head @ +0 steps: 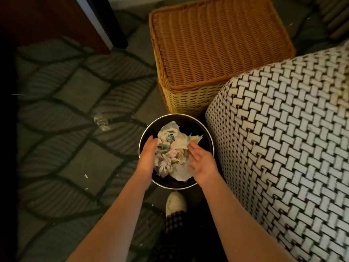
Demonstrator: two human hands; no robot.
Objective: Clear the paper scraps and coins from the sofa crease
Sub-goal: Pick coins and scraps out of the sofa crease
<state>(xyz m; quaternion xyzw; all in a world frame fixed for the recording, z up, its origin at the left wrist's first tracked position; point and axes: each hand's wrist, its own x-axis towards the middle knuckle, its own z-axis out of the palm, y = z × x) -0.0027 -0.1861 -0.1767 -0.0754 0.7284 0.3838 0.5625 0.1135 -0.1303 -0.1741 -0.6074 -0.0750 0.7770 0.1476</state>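
Where the carpet (pixel 75 110) meets the arm of the sofa (pixel 283 138), a round black bin (pixel 205 133) stands on the floor, just beside the sofa's black-and-white woven cover and just in front of a wicker basket (pixel 213 44). The paper scraps (pixel 175 148) lie crumpled inside the bin, filling most of its mouth; they are mostly white, with a few bits printed in green and pink among them.

Both hands are held over the bin. The left hand (pixel 148 154) is at the left side of the heap, seen edge-on, its fingers straight and together and gripping nothing; whether it touches the paper cannot be told. The right hand (pixel 201 161) is at the right side, palm turned inward, fingers loosely spread and relaxed, holding nothing, its fingertips close to a torn edge of paper.

Below the bin, a pale shoe (pixel 175 203) and a checked trouser leg (pixel 173 225) show between the forearms. On the carpet to the left of the bin lies a crumpled clear wrapper (pixel 102 121), well apart from the hands, and a few small white flecks are scattered nearby.
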